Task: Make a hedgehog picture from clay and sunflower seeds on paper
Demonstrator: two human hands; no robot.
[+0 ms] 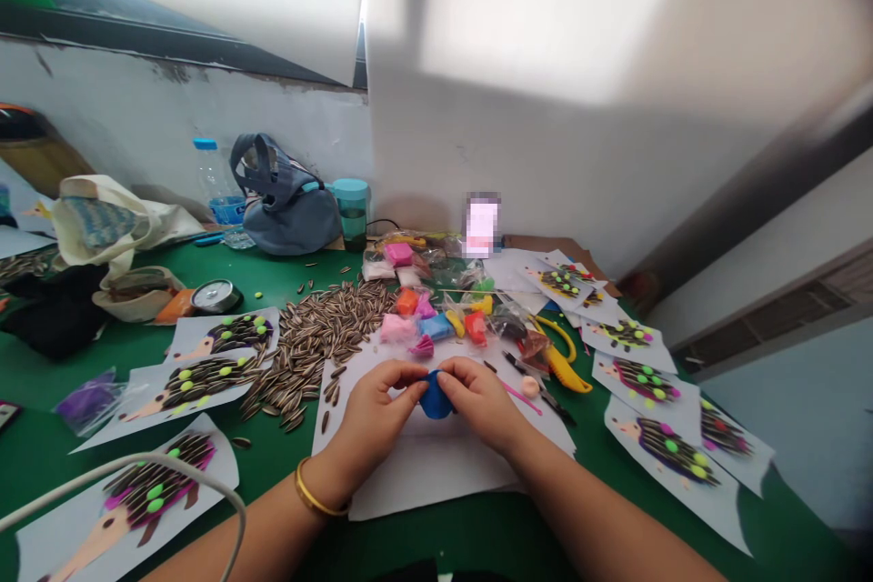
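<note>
Between my two hands is a flattened piece of blue modelling clay (435,398), held over a stack of white paper (409,473). My left hand (382,405) pinches its left edge between thumb and fingers. On its right edge, my right hand (481,396) has a similar pinch. Just beyond lie packets of coloured clay, among them a light blue one (435,327), a pink one (396,328) and a red one (476,327). A small ball of peach clay (529,386) and a pink modelling tool (522,398) rest right of my right hand.
A heap of sunflower seeds (320,336) spreads at left. Hedgehog pictures with seed spines lie on the left (205,382) and right (672,450). Yellow-handled scissors (567,370) are at right. A blue bag (293,218) and a teal-lidded cup (352,214) stand behind. A white cable (205,475) arches at front left.
</note>
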